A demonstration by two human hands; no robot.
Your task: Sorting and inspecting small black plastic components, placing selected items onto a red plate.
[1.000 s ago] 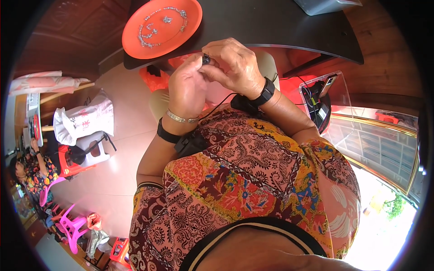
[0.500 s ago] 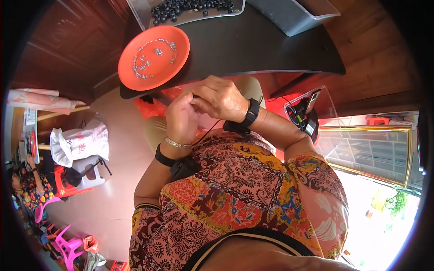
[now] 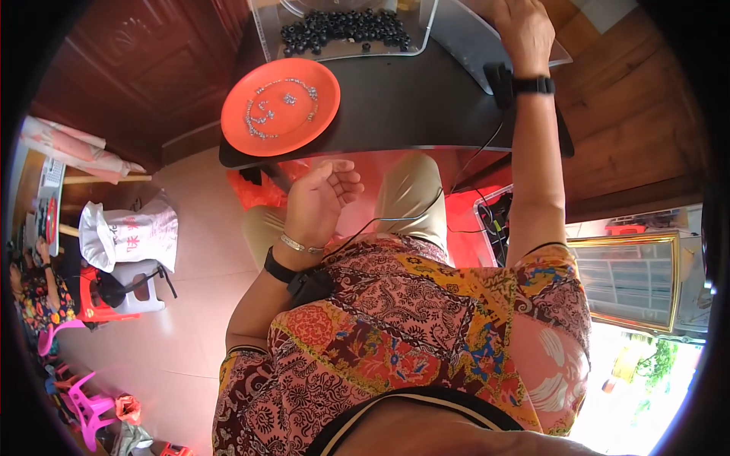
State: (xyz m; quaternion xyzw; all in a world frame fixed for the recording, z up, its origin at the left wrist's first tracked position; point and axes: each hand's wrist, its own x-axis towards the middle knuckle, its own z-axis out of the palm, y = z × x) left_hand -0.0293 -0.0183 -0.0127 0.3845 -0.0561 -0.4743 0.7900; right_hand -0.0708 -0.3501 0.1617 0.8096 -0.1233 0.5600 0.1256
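"The left hand [image 3: 325, 199], is it holding anything?"

"It hovers in front of the counter [image 3: 388, 99], fingers half curled with space inside them; nothing shows in it."

"And the right hand [image 3: 525, 32]?"

"It stretches over a grey bin [image 3: 473, 45]. Its fingertips run out of view at the top, so I cannot tell whether they grip something."

"What else is on the counter?"

"A round orange-red plate [image 3: 295, 135] near the front edge, at left, bearing small silvery pieces [image 3: 290, 99]. Behind it, a clear tray [image 3: 417, 52] holds black beads [image 3: 346, 30]."

"What might go wrong?"

"A knock from the left hand could tip the plate and scatter the pieces. The cable [image 3: 494, 137] trailing from the right wrist might snag on the bin and drag it."
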